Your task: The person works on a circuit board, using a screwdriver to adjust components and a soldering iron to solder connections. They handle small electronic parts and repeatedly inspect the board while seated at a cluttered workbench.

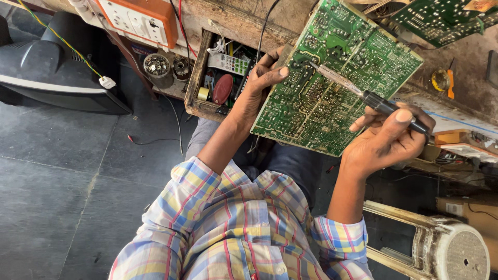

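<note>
— Gripping what, exactly, is the left hand (259, 85) seen?

— A green circuit board (337, 78) is held by its near left edge; the left grip is closed on that edge, with the thumb laid over the solder side and the fingers hidden behind. The board is kept tilted, solder side up.

— And the right hand (386, 140)?

— A soldering iron (371, 97) is clasped by its black handle; the right grip is wrapped shut around it. From that grip the metal shaft is run up and to the left, and its tip is set on the board's solder side, near the middle.

— What is found beyond the left grip?

— Just past it, an open wooden drawer (193, 98) is seen, filled with small parts, a roll of tape and a reddish oval piece. Farther off, an orange and white socket box (140, 21) is mounted on the wooden surface (238, 21).

— And past the right grip?

— A second green board (441, 18) is laid on the surface above it. Below it, a white cylindrical frame (456, 249) is seen.
</note>
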